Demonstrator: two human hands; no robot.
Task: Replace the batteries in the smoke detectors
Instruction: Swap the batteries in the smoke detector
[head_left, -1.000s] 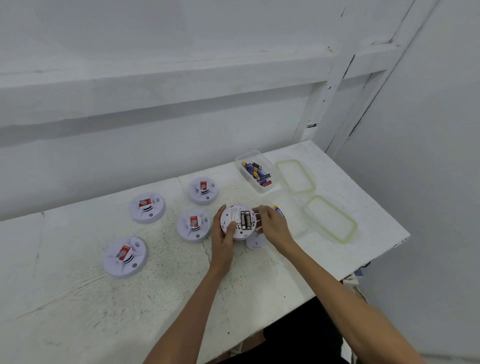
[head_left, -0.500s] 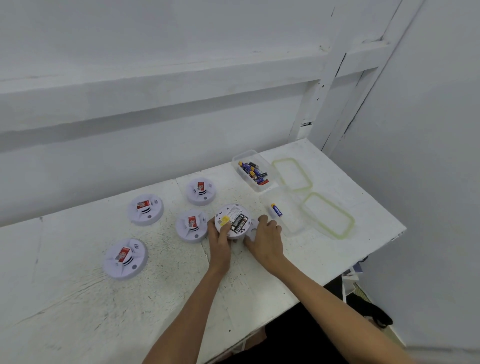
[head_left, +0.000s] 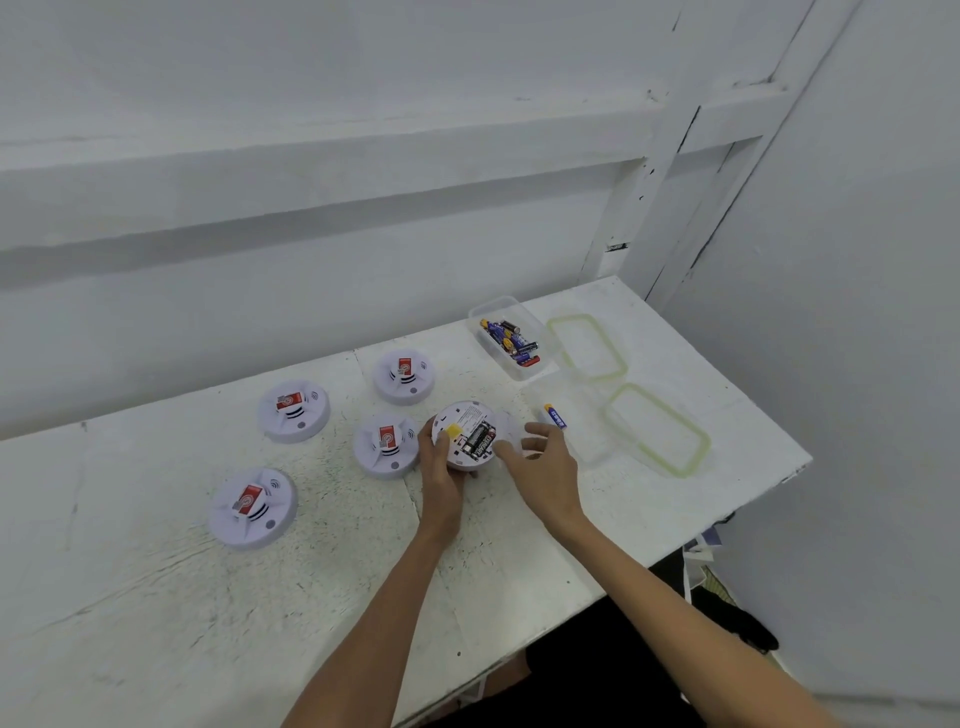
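The left hand (head_left: 441, 470) grips the upturned smoke detector (head_left: 457, 415), with two black batteries (head_left: 480, 439) seated inside. Just right of the detector, the right hand (head_left: 543, 462) hovers with its fingers loosely spread and holds nothing. A loose battery (head_left: 555, 415) lies on the tabletop (head_left: 311, 597) just beyond that hand.

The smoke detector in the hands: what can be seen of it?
The smoke detector is a round white plastic disc, back side up, over the table. Its open bay shows two black batteries, beside a yellow patch and small print. The left hand grips its left edge, thumb on top; the right hand is at its right edge, contact unclear.
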